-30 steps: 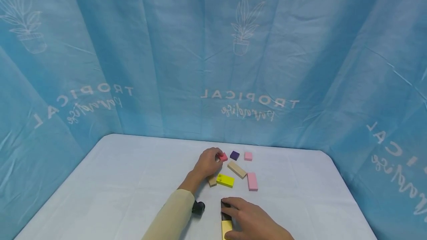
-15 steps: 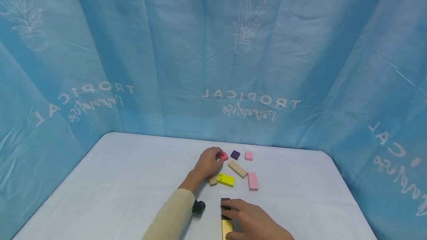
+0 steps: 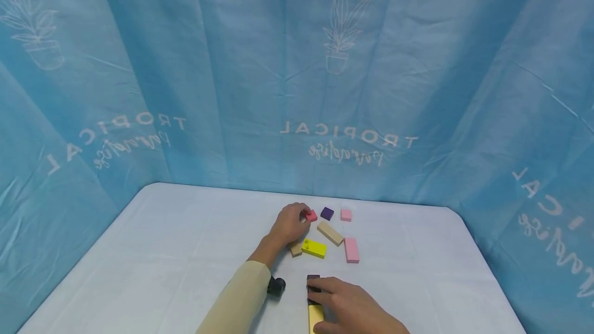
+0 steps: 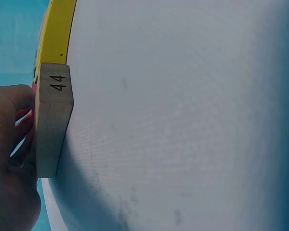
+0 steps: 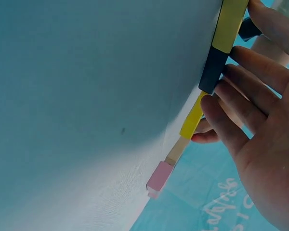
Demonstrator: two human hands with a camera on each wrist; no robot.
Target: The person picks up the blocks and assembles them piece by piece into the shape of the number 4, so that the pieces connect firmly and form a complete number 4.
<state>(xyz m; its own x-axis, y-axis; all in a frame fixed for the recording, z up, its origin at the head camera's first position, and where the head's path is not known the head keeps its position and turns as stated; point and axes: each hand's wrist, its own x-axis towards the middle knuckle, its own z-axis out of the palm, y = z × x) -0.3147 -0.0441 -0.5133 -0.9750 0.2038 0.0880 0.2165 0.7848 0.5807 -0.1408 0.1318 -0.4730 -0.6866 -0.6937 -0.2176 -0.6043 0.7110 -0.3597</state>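
Note:
My left hand [image 3: 289, 224] reaches to the far side of the block group, its thumb and index finger curled round a small red block [image 3: 312, 215]. Just under that wrist lies a wooden block [image 3: 295, 249]; its end reads 44 in the left wrist view. Nearer the front, a black block [image 5: 214, 70] and a pale yellow block [image 3: 315, 316] lie end to end. Over them is my right hand [image 3: 345, 303], with nearly straight fingers touching the black one and the thumb by the yellow one. These fingers partly cover both blocks in the head view.
A bright yellow block [image 3: 314, 248], a plain wooden block [image 3: 330, 233] and a long pink block [image 3: 351, 250] lie between the hands. Behind them sit a purple block [image 3: 327, 214] and a small pink block [image 3: 345, 215]. A blue printed curtain [image 3: 250, 92] surrounds the white table [image 3: 417, 262].
The head view has tilted very slightly. Both hands and all the blocks keep their places.

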